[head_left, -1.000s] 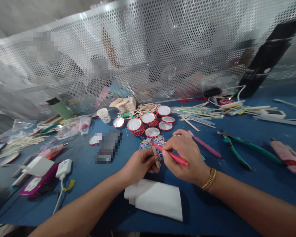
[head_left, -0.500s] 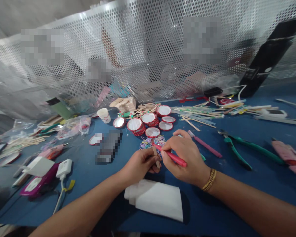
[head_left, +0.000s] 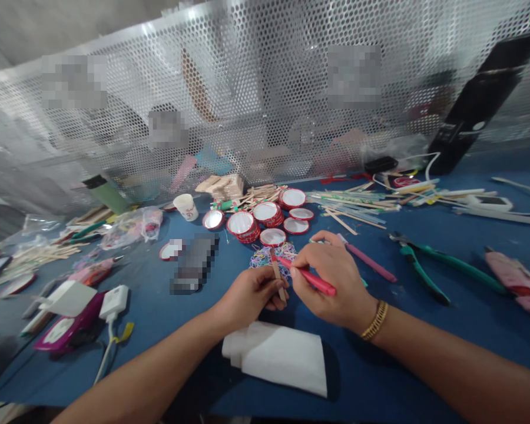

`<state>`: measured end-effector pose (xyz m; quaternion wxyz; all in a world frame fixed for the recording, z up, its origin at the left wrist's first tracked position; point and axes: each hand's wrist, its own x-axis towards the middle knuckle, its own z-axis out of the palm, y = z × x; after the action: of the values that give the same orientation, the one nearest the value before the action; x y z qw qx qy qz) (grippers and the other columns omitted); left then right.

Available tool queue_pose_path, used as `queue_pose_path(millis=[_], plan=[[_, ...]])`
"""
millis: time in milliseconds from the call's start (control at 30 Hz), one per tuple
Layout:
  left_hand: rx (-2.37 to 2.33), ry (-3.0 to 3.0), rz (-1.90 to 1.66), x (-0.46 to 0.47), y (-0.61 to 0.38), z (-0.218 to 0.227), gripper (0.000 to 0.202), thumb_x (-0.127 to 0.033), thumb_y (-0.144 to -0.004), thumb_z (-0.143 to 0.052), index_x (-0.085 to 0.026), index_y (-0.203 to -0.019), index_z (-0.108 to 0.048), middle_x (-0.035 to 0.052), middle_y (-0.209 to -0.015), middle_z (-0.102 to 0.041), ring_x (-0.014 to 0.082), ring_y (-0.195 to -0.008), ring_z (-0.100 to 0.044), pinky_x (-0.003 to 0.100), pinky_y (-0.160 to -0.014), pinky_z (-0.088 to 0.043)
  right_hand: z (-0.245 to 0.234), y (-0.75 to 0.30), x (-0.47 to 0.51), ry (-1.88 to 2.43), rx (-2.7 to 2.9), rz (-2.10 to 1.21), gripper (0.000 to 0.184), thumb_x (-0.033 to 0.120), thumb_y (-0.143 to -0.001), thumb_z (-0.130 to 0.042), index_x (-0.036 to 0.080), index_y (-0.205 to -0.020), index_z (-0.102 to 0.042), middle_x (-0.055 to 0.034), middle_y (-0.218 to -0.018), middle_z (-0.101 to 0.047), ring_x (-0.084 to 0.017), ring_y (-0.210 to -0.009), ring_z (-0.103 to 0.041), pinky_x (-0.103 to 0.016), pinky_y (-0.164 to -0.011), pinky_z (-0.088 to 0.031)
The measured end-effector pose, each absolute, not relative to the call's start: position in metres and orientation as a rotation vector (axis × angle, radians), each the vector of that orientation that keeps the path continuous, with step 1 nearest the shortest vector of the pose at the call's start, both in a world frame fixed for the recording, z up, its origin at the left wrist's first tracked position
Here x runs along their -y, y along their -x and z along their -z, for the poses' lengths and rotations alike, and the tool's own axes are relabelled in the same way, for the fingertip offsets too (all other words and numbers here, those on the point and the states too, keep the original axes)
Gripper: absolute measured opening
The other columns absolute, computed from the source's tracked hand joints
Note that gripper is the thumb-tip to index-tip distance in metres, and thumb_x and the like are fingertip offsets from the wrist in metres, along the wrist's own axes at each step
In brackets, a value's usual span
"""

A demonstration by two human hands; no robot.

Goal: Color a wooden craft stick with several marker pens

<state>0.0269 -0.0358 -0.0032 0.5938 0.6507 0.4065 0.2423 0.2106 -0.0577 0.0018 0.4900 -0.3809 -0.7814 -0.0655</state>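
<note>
Between the fingers of my left hand (head_left: 254,294) a flat wooden stick (head_left: 277,270) stands nearly upright, its top end coloured reddish. My right hand (head_left: 331,277) grips a red marker pen (head_left: 313,279), whose tip points left at the stick's upper part; whether it touches the wood I cannot tell. Just behind the stick lies a heap of small multicoloured rubber bands (head_left: 260,254). A folded white cloth or tissue (head_left: 282,359) rests on the blue table below my hands. Past the rubber bands sit several round red-rimmed discs (head_left: 240,222), some in stacks.
Right of my right hand lie a pink pen (head_left: 371,262), green-handled pliers (head_left: 419,274) and a pink glue gun (head_left: 519,282). On the left are a blurred dark phone-like slab (head_left: 195,264), a white plug (head_left: 115,301) and a paper cup (head_left: 185,207). A perforated metal screen (head_left: 265,88) closes the back.
The marker tip has shifted slightly right, away from the stick's top, whose end now shows redder. My left hand holds the stick in nearly the same place.
</note>
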Motion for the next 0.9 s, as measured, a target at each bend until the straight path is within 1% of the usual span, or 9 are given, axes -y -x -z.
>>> queue_pose_path(millis=[233,433,600,733,900], plan=[[-0.941,-1.524,-0.559,0.0355,-0.0269,0.0034,0.036,-0.051,-0.084,-0.062,-0.016,-0.079,-0.057,-0.0004,-0.064,-0.061,0.0104,-0.057,-0.06,0.02,-0.055,-0.048,-0.0029,-0.2092,0.0589,0.888,1.888,0.143,0.007,0.014,-0.081,-0.054,0.021,-0.081,-0.052,0.0018,-0.067,-0.063,-0.015,-0.061,-0.058,-0.044,-0.091,-0.04],[-0.947,-1.513,-0.556,0.0364,-0.027,0.0044,0.04,-0.055,-0.082,-0.062,-0.015,-0.079,-0.057,0.0,-0.065,-0.062,0.0098,-0.056,-0.06,0.02,-0.055,-0.048,-0.0014,-0.2111,0.0575,0.912,1.882,0.17,0.006,0.016,-0.081,-0.056,0.021,-0.08,-0.052,0.002,-0.067,-0.062,-0.015,-0.062,-0.057,-0.044,-0.091,-0.04],[-0.949,-1.532,-0.556,0.0357,-0.0266,0.0052,0.042,-0.057,-0.082,-0.061,-0.015,-0.08,-0.057,0.0,-0.064,-0.061,0.0103,-0.057,-0.061,0.02,-0.055,-0.048,-0.0027,-0.2094,0.0587,0.881,1.89,0.161,0.007,0.014,-0.081,-0.055,0.021,-0.08,-0.052,0.0019,-0.067,-0.062,-0.015,-0.061,-0.058,-0.045,-0.091,-0.04],[-0.942,-1.532,-0.56,0.035,-0.026,0.0052,0.038,-0.054,-0.083,-0.062,-0.016,-0.081,-0.058,-0.0002,-0.064,-0.062,0.0104,-0.056,-0.061,0.02,-0.055,-0.048,-0.0023,-0.2098,0.0579,0.902,1.882,0.154,0.006,0.015,-0.081,-0.055,0.02,-0.078,-0.052,0.0019,-0.066,-0.061,-0.015,-0.06,-0.057,-0.045,-0.09,-0.04],[-0.941,-1.521,-0.559,0.0356,-0.0266,0.0049,0.037,-0.052,-0.084,-0.061,-0.016,-0.078,-0.056,-0.0003,-0.064,-0.061,0.0095,-0.056,-0.06,0.019,-0.054,-0.047,-0.0015,-0.2106,0.0574,0.888,1.87,0.179,0.006,0.014,-0.08,-0.056,0.02,-0.079,-0.052,0.0016,-0.066,-0.061,-0.015,-0.06,-0.058,-0.046,-0.09,-0.041]])
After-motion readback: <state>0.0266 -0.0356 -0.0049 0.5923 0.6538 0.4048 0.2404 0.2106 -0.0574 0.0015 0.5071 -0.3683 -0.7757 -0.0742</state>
